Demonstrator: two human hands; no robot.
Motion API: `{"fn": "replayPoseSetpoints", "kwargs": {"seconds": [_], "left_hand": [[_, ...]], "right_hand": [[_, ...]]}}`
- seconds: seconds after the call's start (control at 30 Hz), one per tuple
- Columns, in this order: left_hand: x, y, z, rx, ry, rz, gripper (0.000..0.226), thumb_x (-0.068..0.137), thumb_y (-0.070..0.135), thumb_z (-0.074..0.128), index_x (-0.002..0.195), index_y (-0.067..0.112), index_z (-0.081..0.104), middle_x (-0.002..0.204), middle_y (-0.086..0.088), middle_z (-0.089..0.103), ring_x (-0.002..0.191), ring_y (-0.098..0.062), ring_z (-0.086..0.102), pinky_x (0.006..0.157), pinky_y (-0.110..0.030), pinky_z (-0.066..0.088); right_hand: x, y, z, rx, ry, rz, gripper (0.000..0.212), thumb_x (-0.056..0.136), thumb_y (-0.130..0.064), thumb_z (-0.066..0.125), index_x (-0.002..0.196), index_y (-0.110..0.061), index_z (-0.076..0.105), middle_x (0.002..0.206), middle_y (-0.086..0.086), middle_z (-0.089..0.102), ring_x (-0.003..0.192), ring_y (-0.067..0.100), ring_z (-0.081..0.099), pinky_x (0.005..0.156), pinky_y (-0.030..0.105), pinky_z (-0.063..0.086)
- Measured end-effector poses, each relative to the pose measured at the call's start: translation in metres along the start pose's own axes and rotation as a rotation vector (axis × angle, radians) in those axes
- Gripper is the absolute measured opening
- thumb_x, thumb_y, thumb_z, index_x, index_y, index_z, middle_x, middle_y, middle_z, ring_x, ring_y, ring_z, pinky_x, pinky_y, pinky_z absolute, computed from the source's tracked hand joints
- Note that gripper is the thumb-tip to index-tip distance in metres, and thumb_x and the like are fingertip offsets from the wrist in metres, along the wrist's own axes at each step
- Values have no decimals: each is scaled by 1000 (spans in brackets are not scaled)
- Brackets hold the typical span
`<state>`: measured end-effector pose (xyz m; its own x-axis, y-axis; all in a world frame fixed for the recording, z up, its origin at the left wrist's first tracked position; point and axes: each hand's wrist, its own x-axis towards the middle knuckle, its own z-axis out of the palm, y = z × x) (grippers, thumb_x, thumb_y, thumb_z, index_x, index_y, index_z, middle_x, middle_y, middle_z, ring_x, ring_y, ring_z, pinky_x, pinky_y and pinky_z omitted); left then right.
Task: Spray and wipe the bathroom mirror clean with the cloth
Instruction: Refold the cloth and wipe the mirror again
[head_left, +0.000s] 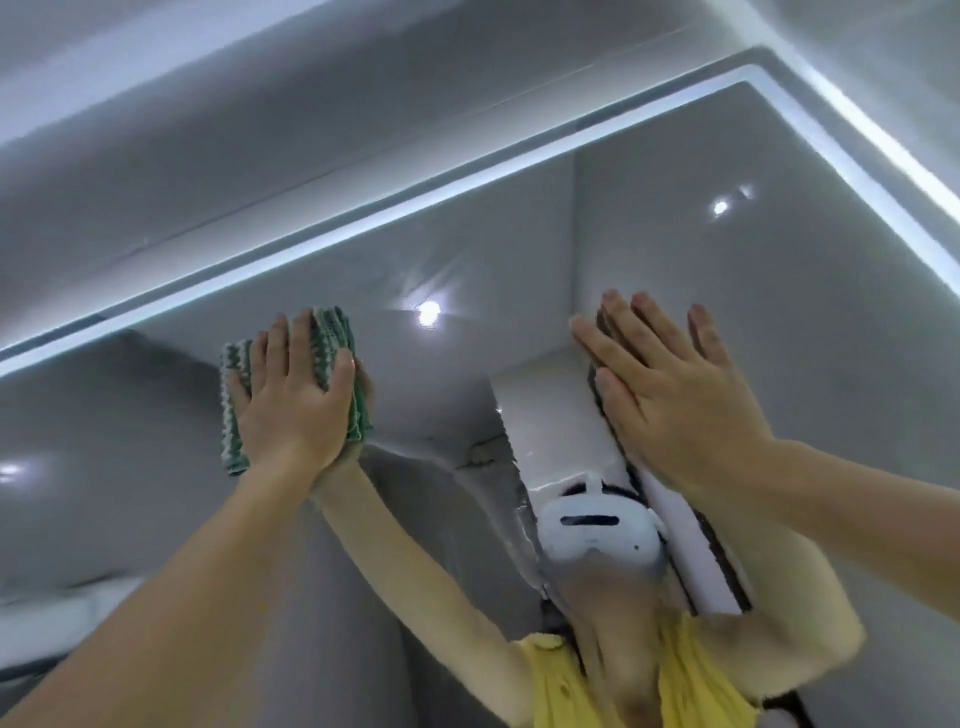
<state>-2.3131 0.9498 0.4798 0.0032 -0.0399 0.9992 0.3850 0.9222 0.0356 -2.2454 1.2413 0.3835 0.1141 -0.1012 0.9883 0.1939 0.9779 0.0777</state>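
Nearest the camera, our two bare forearms reach upward toward the mirror (519, 270). Our left hand (291, 395) lies flat with straight fingers (298, 343) spread over a folded green-and-white cloth (337, 332), pressing it against the glass near the upper edge, likely so the whole pad wipes at once. Our right hand (670, 395) rests open-palmed on the glass, holding nothing, probably to steady us while reaching high. Beyond the hands, the glass reflects our raised arms, a yellow top (561, 686) and a white headset (597, 535). Farther up, a lit strip (322, 239) borders the mirror's top. No spray bottle is in view.
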Motion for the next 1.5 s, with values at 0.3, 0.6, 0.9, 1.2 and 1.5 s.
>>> {"fn": "replayPoseSetpoints", "kwargs": {"seconds": [0.3,0.6,0.9,1.2,1.5], "left_hand": [[-10,-79,-5,46,24,-127,67,89,55,13,148,23,10,157,-1,11,144,-19,7,117,-41,-2],[-52,-95,-11,24,21,-202,76,83,60,8,149,23,12,157,-3,13,144,-22,10,117,-44,0],[-108,-5,-6,-11,-62,-236,74,84,58,5,150,24,4,158,-3,5,145,-23,3,113,-47,-9],[-135,161,12,-94,-88,132,63,91,49,27,145,17,30,150,-11,31,138,-31,27,111,-56,9],[-101,249,26,-135,-122,499,69,90,57,30,144,24,2,152,-2,28,140,-24,24,108,-51,14]], "right_hand": [[8,-40,-6,36,-41,85,54,99,-39,15,147,-21,32,153,7,30,141,27,29,114,44,7],[19,-78,-13,49,-27,-78,53,100,-43,18,149,-24,18,156,5,24,144,23,22,116,44,8],[28,-56,-62,105,-117,-36,66,92,-47,3,150,-23,20,158,3,17,145,21,17,117,41,6],[21,21,-109,53,-89,-75,58,98,-45,15,148,-18,29,155,6,26,141,23,27,114,43,18],[8,74,-113,-43,-40,-130,54,101,-42,18,143,-17,40,148,9,39,134,26,40,109,49,35]]}}
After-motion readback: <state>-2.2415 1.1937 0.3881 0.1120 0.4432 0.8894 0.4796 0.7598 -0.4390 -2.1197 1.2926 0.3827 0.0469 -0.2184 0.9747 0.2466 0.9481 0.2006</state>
